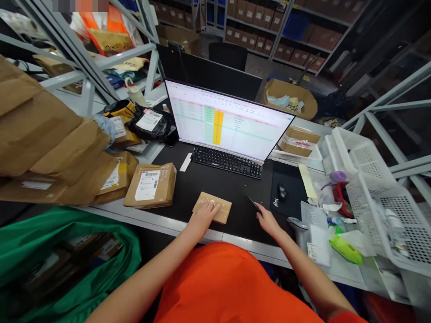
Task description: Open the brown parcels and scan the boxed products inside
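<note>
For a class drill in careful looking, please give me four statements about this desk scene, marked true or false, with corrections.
1. The left hand rests on a small brown packet. True.
2. The right hand rests on the mouse. False: it holds a slim dark tool.
3. The keyboard lies in front of the lit monitor. True.
4. The large bag at lower left is red. False: it is green.

In front of the matt plastic keyboard, a cardboard parcel bears glossy tape; left of the keyboard, a black bag shows shiny, crinkled plastic.
</note>
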`<state>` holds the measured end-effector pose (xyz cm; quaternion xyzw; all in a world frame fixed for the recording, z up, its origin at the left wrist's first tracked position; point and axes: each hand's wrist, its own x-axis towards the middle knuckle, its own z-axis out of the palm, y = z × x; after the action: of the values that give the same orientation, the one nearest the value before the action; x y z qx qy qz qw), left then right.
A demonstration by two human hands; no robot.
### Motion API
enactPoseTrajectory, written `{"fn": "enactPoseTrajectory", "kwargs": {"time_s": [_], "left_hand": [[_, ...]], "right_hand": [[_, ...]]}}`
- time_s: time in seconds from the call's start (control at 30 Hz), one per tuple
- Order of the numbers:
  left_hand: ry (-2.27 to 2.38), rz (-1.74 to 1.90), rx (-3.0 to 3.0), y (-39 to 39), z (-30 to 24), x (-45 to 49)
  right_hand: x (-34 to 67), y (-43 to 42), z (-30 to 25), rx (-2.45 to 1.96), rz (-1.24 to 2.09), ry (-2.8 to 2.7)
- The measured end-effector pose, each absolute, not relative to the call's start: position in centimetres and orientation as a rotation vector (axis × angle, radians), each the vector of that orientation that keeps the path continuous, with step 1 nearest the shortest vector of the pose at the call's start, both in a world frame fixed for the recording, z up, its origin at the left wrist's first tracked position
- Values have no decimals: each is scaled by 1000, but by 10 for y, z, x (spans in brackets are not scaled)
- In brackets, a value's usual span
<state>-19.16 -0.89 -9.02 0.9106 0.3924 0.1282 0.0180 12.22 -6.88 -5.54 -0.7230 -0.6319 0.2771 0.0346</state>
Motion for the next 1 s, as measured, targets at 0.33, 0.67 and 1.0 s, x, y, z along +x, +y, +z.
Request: {"fn": "enactPoseTrajectory", "kwargs": {"time_s": [0.33, 0.67, 1.0], "left_hand": [[1123, -146, 2816, 0, -39, -179], [936, -148, 2851, 7, -44, -186], [1212, 349, 2796, -46, -100, -211]], "right_hand": [[44, -34, -79, -1802, 644, -1857], [7, -1, -80, -1621, 969, -1956], [-20, -22, -61, -1829, 384, -2439]]}}
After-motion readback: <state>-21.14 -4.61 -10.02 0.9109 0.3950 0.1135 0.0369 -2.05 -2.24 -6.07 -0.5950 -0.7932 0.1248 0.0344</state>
